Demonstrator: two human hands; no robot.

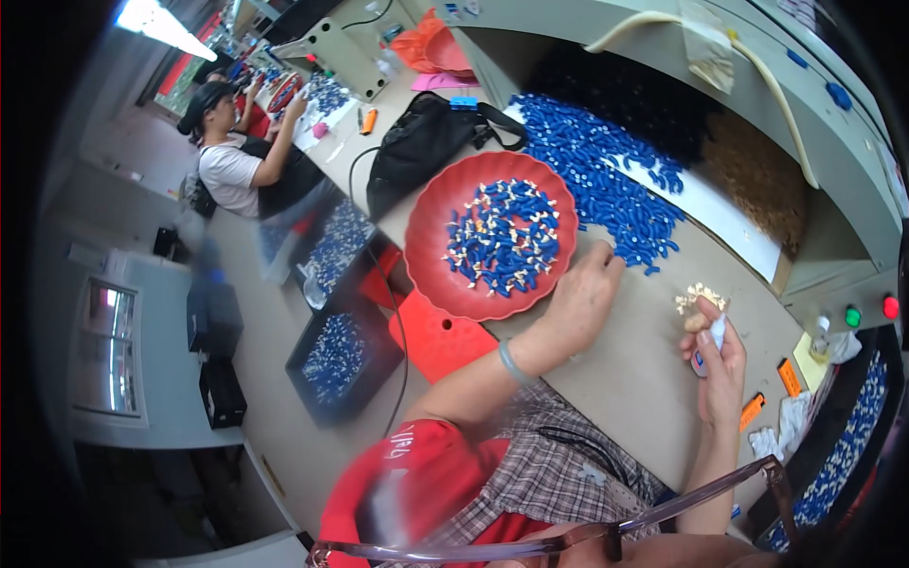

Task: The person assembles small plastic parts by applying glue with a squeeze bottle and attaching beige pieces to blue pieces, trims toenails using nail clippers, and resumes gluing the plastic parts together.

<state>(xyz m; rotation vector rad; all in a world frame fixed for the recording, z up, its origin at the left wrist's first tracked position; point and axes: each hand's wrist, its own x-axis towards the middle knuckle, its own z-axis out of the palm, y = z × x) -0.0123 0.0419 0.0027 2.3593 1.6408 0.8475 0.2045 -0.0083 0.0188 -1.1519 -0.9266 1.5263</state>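
Note:
My right hand [721, 369] wraps round a small white tube-like bottle [717, 331] with a blue and red mark at its lower end. Just beyond those fingers lies a little heap of cream-coloured bits [699, 297] on the bench. My left hand [585, 295], a grey band on its wrist, is closed with the fingertips together at the near edge of a pile of small blue pieces [606, 189]; whatever the fingertips hold is hidden. Beside that hand, a scalloped red bowl [426, 256] contains many blue pieces with cream bits on them.
A black bag [407, 170] lies behind the bowl. Dark trays [365, 398] of blue pieces stand left of the bench, near a red stool [440, 336]. Orange lighter-like items [789, 377] lie at right under a grey shelf [568, 57]. A co-worker [232, 156] sits further along.

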